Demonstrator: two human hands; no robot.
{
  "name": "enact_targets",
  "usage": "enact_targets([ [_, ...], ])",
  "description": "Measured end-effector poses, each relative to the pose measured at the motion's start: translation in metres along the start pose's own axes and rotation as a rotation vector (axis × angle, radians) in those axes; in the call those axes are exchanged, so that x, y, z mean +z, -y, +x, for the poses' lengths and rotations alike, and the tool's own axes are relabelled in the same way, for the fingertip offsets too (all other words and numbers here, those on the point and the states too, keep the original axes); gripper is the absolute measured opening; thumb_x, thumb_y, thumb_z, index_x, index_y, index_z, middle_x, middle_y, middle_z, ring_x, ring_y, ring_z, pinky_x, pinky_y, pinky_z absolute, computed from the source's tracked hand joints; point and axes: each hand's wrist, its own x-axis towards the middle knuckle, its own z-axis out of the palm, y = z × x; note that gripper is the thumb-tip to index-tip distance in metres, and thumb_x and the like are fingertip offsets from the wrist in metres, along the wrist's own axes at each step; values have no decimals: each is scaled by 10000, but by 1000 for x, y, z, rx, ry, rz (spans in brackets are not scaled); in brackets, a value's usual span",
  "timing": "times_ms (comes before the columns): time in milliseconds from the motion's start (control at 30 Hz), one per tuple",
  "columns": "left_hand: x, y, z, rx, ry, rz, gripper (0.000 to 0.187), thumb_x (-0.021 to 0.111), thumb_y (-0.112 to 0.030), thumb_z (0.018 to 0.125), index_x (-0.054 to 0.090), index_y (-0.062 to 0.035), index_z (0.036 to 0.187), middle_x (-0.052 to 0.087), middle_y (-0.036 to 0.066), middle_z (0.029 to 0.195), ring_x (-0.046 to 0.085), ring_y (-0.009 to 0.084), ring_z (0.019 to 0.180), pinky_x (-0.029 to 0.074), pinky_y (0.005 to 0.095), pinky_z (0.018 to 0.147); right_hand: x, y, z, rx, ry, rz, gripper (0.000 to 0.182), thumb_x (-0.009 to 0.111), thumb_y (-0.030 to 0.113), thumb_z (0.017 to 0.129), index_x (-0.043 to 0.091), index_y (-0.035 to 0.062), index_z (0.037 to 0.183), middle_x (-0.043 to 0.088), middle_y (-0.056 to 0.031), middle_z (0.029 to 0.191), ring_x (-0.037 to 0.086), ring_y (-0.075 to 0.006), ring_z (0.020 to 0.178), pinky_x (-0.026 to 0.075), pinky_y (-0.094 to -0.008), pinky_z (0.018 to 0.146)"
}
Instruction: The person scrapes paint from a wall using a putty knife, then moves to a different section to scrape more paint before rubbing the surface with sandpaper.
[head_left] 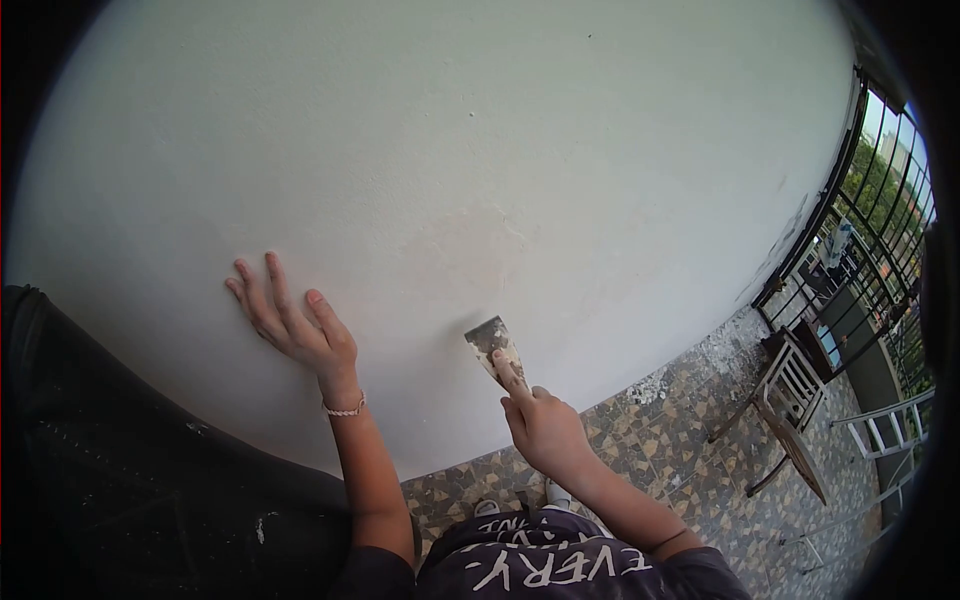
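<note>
We see a floor [690,450] of mottled, irregular stone pieces. White flakes [735,345] litter its edge along the wall [370,180], thickest toward the far corner. Near that corner stands a slatted chair [796,388]; our shoes [557,492] rest close to the wall edge.

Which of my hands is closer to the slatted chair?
Your right hand. It holds the scraper out to the left of the chair; your left hand is farther left, fingers spread at the wall.
</note>
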Motion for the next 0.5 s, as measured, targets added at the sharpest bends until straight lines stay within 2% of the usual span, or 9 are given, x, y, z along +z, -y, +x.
enact_targets([
  [67,-3,-6,-1,-9,22,23,496,387,-313,1062,489,-36,1460,360,192,1563,271,399,1485,243,560,1204,-24,27,18,-125,-82,57,630,534,216,1013,283,280,1588,584,-137,730,603,-313,508,520,-398,472],
  [167,-5,-10,3,-19,37,12,500,383,-307,1058,477,-48,1475,354,191,1566,267,408,1486,243,568,1201,-30,40,53,-350,-253,-99,666,567,205,993,285,317,1586,575,-113,745,602,-256,498,490,-359,426],
  [267,-4,-12,3,-28,38,-11,499,402,-317,1056,488,-55,1472,353,180,1577,273,405,1483,228,556,1208,-22,30,83,-287,-292,-303,713,594,189,966,283,374,1580,568,-96,755,590,-209,485,457,-333,389],
  [300,-4,-12,2,-24,43,-1,499,402,-316,1055,488,-57,1473,354,178,1577,274,404,1482,227,554,1209,-15,17,88,-283,-326,-344,748,605,165,946,283,420,1571,564,-88,746,574,-192,471,444,-328,374],
  [500,-9,-11,4,0,114,28,534,383,-351,1045,462,-72,1494,336,175,1586,256,408,1492,233,568,1202,6,-33,62,-138,-180,-313,723,575,153,960,291,432,1564,551,-89,724,569,-210,457,449,-349,380],
])
